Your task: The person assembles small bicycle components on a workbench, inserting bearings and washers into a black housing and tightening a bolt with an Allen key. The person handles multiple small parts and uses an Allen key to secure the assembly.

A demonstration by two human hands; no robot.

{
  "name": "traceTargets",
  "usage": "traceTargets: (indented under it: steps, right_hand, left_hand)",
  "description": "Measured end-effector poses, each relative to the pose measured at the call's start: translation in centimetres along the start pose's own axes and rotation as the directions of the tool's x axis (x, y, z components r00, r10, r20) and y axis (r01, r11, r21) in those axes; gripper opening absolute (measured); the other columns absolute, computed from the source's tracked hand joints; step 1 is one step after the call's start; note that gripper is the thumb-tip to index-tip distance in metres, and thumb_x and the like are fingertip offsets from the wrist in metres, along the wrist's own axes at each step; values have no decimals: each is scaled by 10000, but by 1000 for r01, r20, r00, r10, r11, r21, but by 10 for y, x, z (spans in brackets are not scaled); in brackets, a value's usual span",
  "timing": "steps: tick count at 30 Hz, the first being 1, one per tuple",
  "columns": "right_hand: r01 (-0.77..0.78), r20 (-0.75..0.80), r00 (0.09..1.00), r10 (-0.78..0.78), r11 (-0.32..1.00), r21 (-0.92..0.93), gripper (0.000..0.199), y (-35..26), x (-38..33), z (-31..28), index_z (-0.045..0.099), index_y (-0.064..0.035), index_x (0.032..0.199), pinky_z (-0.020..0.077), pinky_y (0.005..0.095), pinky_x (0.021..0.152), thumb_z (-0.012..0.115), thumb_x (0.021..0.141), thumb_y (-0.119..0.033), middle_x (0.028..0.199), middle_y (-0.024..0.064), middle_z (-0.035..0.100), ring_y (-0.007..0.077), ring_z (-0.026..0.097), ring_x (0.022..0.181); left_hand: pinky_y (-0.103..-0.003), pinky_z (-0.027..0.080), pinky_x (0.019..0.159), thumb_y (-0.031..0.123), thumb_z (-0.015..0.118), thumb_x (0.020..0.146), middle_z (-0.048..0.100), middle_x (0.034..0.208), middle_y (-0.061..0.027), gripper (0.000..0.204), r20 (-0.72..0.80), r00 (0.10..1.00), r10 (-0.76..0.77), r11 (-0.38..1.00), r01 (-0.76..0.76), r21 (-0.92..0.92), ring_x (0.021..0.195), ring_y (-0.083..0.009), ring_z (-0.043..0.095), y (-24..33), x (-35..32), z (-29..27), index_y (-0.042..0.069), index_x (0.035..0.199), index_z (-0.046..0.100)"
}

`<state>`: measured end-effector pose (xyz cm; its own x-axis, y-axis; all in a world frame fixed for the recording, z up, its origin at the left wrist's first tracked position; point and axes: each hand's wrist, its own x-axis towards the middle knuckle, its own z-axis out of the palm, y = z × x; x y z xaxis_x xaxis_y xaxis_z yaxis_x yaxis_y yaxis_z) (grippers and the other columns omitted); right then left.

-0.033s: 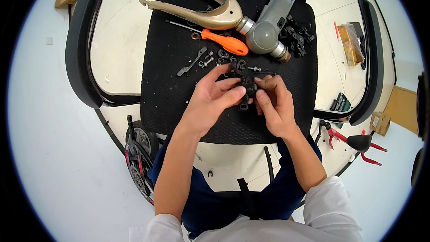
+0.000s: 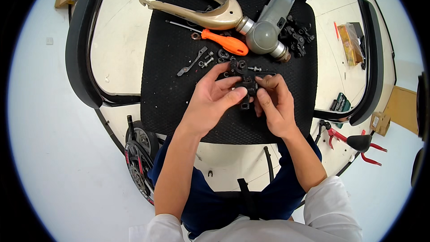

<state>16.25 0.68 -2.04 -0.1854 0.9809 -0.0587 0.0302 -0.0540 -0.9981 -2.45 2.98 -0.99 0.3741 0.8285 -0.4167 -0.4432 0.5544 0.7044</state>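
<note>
Over a black chair seat (image 2: 168, 110), both my hands are closed on one small black mechanical part (image 2: 246, 103) with jointed arms; its exact kind I cannot tell. My left hand (image 2: 208, 101) pinches its left side, the thumb across the front. On the other side, the fingertips of my right hand (image 2: 278, 110) grip its right edge. Just beyond lie a bolt (image 2: 254, 68), a black hex key (image 2: 267, 73) and several small screws (image 2: 206, 62). A flat grey metal lever (image 2: 192, 64) is left of them. Fingers cover part of the held piece.
Farther back on the seat are an orange-handled screwdriver (image 2: 228, 42), a beige bicycle fork (image 2: 226, 15) joined to a grey frame tube (image 2: 264, 38), and black parts (image 2: 295, 38). Armrests (image 2: 85, 40) flank the seat. A wheel (image 2: 139, 170) and a red-and-black object (image 2: 358, 143) stand on the floor.
The black part has shifted very slightly between my fingers. Both hands stay in nearly the same place, and everything else is unchanged.
</note>
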Motion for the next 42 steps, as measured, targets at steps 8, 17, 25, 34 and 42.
traceTargets:
  steps: [8,17,25,34,42]
  right_hand:
    - [-223,-41,962,268,868,443,126,5,4,10,523,-1,1076,461,269,488,556,992,-89,762,41,540,107,517,560]
    - [-407,96,835,542,491,770,142,6,-1,14,528,-34,1055,464,285,480,575,994,-153,754,49,554,122,523,544]
    - [-183,-7,982,187,951,-249,140,-9,8,6,438,-29,1062,481,330,547,506,1009,-140,812,133,598,195,597,566]
    - [89,91,995,-45,811,-578,210,-3,7,-7,464,-8,1155,499,445,705,508,962,-79,845,211,628,424,633,806]
    - [-154,109,981,159,987,-48,196,7,-5,-4,445,-42,1109,462,298,508,491,1021,-211,761,82,598,148,546,555]
  left_hand:
    - [-316,513,959,-110,691,797,598,1243,-185,723,-19,987,161,978,-157,140,1130,-208,610,2,0,6,-2,1412,327]
    - [-306,534,922,-144,654,808,602,1225,-202,667,49,974,219,901,-221,373,1125,-204,611,3,-5,6,8,1387,359]
    - [-304,567,864,48,627,930,587,1243,-227,646,-132,991,21,982,4,187,1071,-221,645,5,1,0,-54,1458,270]
    - [-346,601,860,10,527,968,578,1234,-265,553,-43,995,-85,996,85,-1,1011,-269,680,1,4,-5,-94,1440,259]
    - [-300,590,830,25,561,963,582,1249,-208,558,4,993,-114,993,114,31,1007,-217,668,8,-6,-2,-57,1442,288]
